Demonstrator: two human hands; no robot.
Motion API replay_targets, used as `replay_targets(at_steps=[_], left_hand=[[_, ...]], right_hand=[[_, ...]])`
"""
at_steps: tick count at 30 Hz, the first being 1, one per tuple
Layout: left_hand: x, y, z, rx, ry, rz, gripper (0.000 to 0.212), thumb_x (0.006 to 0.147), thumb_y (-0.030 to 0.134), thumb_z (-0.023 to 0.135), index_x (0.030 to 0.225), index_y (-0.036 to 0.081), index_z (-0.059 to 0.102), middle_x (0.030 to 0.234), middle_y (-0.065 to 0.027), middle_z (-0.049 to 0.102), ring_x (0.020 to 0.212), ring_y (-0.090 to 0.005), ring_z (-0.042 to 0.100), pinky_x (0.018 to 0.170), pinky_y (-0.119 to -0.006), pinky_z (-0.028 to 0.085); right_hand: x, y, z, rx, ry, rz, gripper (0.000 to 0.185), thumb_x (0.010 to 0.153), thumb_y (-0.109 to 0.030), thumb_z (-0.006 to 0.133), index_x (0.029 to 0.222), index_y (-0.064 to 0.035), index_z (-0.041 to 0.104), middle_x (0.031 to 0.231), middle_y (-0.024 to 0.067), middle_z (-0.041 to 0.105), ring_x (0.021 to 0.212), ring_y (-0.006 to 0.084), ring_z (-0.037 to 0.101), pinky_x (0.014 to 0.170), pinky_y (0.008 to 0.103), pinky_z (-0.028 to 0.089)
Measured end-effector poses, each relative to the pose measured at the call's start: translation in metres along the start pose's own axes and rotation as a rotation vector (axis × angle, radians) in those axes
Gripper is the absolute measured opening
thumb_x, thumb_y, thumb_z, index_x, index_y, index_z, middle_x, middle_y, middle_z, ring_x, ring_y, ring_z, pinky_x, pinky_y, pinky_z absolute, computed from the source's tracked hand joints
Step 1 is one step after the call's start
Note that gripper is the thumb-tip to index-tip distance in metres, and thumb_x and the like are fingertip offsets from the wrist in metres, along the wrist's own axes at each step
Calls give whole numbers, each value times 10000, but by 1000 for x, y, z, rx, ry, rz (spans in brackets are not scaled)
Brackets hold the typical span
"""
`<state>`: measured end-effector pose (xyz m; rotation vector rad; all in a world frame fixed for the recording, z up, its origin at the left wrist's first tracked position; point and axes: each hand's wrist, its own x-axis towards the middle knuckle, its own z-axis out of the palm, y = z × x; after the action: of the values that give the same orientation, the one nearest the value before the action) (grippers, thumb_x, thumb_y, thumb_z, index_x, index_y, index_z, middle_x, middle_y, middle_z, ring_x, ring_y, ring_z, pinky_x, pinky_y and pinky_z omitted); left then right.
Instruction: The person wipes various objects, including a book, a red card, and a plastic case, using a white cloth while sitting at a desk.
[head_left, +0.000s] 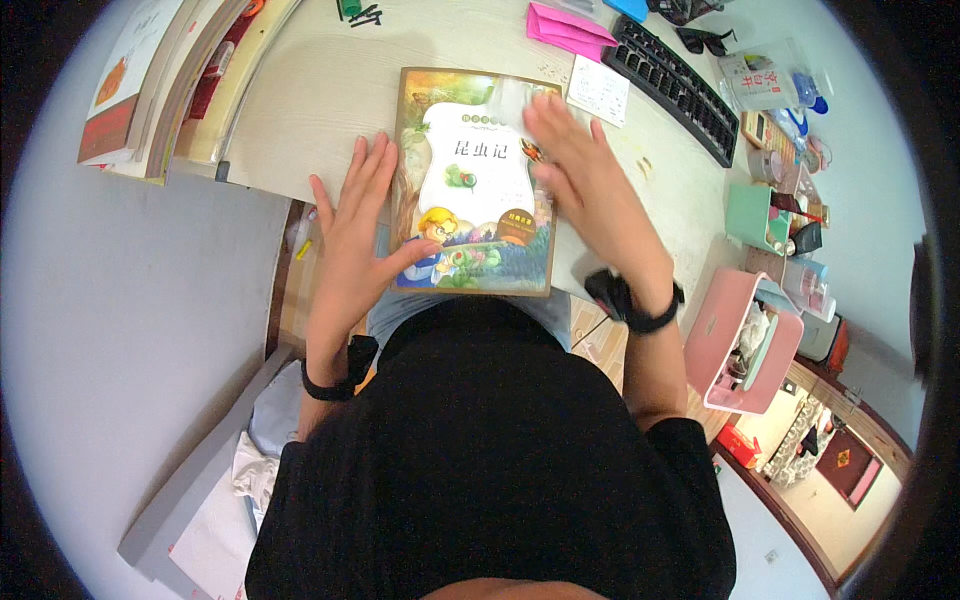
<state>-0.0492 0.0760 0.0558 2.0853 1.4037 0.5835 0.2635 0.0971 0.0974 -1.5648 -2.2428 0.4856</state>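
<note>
A paperback picture book lies face up on the desk, its lower end over the near edge by my lap. Its cover shows a cartoon figure, plants and a white title panel with printed characters. My left hand rests flat along the book's left edge, thumb on the lower cover and other fingers spread beside it. Over the upper right cover is my right hand, slightly blurred. At its fingertips is a blurred whitish tissue, seemingly pressed on the cover; the grip itself is hidden. Both wrists wear black straps with small devices.
The pale desk holds upright books at left. Along the right stand a black abacus, a pink folded item, a handwritten note, a green holder and a pink bin. A wall borders the left.
</note>
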Motion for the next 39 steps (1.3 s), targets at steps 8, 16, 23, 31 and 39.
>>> replay_targets(at_steps=[8, 16, 23, 31, 39], left_hand=[[-2, 4, 2, 30, 19, -9, 1183, 819, 551, 886, 1760, 101, 328, 1822, -111, 346, 1723, -279, 211, 1341, -663, -93], [-1, 5, -2, -12, 14, 7, 1160, 840, 545, 877, 1757, 92, 330, 1830, -107, 328, 1725, -276, 204, 1338, -657, -110], [-2, -2, 2, -24, 63, 76, 1152, 858, 588, 841, 1757, 84, 326, 1823, -111, 338, 1723, -275, 211, 1348, -630, -95], [-27, -7, -7, -127, 86, 200, 1552, 563, 671, 965, 1794, 121, 196, 1864, -187, 134, 1728, -424, 45, 1343, -700, -2], [-36, -12, 18, -42, 350, 212, 1582, 535, 610, 1025, 1794, 130, 196, 1861, -225, 61, 1705, -525, -55, 1294, -769, -45]], right_hand=[[-79, -61, -43, 141, -407, 45, 485, 1107, -229, 634, 1582, -134, 621, 1683, 56, 559, 1615, 241, 446, 1368, 578, 238], [0, -6, -15, -128, -109, -65, 496, 1129, -271, 610, 1589, -85, 596, 1690, 103, 541, 1617, 266, 434, 1346, 518, 317], [81, -9, 26, -70, -114, -356, 521, 1164, -340, 551, 1585, -34, 574, 1703, 187, 501, 1614, 330, 428, 1327, 507, 348], [87, -18, 39, -79, -106, -385, 535, 1155, -294, 567, 1652, -100, 523, 1732, 143, 475, 1635, 295, 399, 1355, 498, 297], [-18, -92, 11, 51, -380, -366, 577, 1086, -261, 657, 1606, -31, 556, 1719, 134, 499, 1641, 293, 396, 1344, 528, 313]])
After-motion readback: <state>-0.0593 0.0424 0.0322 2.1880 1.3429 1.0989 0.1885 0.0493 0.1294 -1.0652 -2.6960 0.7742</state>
